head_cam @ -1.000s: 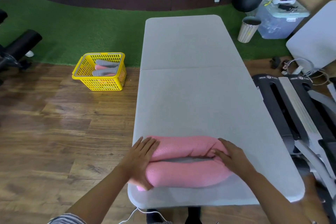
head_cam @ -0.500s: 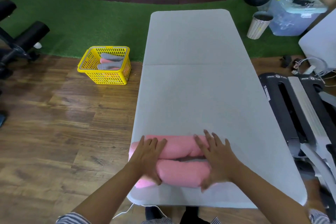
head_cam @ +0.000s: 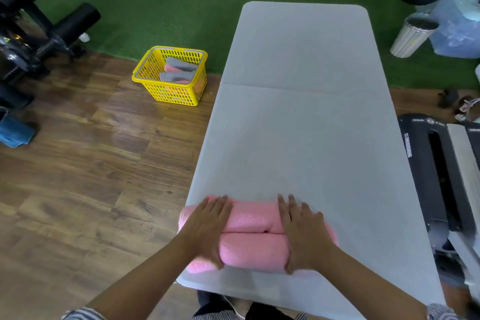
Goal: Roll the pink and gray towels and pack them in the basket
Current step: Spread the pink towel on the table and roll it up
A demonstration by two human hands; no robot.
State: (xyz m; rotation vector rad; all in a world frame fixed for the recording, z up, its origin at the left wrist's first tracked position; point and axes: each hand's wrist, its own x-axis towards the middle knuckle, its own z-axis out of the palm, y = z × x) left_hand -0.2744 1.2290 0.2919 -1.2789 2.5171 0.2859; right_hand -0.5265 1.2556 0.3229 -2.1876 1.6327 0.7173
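At the far left of the frame, black gym equipment [head_cam: 39,34] stands partly on wood flooring and partly on green turf. Below it, at the left edge, a blue cloth [head_cam: 14,132] lies on the floor.

Left of center in the upper half, the yellow basket [head_cam: 168,93] sits on the wood floor, near the table's left edge but not touching it. Rolled gray and pink towels [head_cam: 179,70] lie inside it, stacked toward its right side.

The gray folding table [head_cam: 298,125] runs from the lower center to the top of the frame, with a fold seam crossing it above the middle.

At the table's near end, lower center, the pink towel [head_cam: 254,241] lies crosswise as a thick double fold, a seam running between its two halves. Its left end overhangs the table's left edge.

The left hand [head_cam: 207,226] rests flat on the towel's left portion, fingers straight and pointing away. The right hand [head_cam: 304,231] rests flat on the right portion, fingers straight and slightly spread. The hands are apart, with bare towel between them; neither one grips.

In the upper right, a ribbed bin [head_cam: 413,36] stands on the turf. At the right edge, a black and gray machine [head_cam: 436,176] lies beside the table.
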